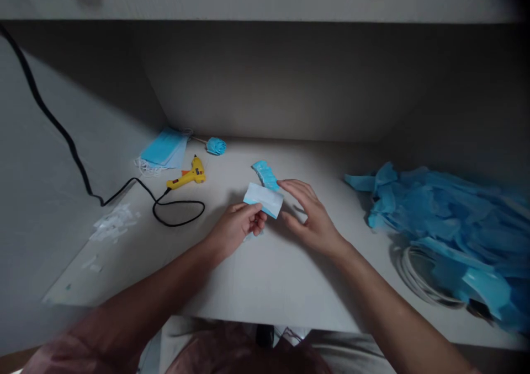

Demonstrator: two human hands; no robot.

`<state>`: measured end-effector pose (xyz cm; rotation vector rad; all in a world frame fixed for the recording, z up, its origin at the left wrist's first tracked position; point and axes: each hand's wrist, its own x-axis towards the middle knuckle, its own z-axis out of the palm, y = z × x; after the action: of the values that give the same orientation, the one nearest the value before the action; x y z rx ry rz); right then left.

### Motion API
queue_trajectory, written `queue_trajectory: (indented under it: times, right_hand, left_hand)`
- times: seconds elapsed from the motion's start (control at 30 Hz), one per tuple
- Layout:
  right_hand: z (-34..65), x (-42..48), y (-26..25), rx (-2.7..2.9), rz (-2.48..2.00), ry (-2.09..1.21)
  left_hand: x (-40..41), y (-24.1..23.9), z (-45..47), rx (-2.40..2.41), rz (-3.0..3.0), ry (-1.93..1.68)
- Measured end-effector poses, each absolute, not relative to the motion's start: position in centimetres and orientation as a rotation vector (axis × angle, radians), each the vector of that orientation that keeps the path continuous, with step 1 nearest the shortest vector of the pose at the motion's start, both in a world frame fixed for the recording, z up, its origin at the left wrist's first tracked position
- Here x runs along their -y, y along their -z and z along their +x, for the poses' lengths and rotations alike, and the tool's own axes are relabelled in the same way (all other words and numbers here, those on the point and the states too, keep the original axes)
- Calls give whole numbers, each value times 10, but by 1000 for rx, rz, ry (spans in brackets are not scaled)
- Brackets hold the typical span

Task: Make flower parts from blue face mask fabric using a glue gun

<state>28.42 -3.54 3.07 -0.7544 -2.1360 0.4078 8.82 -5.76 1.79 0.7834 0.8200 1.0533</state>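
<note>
My left hand [244, 223] pinches a small rectangle of face mask fabric [265, 197] between thumb and fingers; it is white with a light-blue lower edge. Just right of that piece, my right hand [307, 214] is open, thumb and fingers apart, holding nothing. Beyond the fabric a pleated blue strip [265, 174] lies on the table, close to the right fingertips; whether they touch it I cannot tell. A pale scrap [254, 235] shows partly beneath the left hand.
A yellow glue gun [188, 174] with a looping black cord [178, 223] lies left. Behind it are blue face masks [164, 148] and a blue fabric rose [216, 145] on a stick. White scraps [114, 222] lie far left. Blue fabric pieces [447, 214] and a coiled white cable [418, 277] fill the right.
</note>
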Motion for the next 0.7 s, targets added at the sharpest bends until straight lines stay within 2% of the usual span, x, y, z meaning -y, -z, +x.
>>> queue_trajectory:
  times: [0.1,0.27,0.7]
  right_hand:
    - [283,35,-30,2244,-662,-260]
    - [282,35,-28,2239,-634,-230]
    - [279,35,-28,2115,-694,-595]
  left_hand:
    - [58,-16,89,-812,795,-1029]
    - [62,-15,90,-833,827,-993]
    - [64,-20,89,-1024,1023,-980]
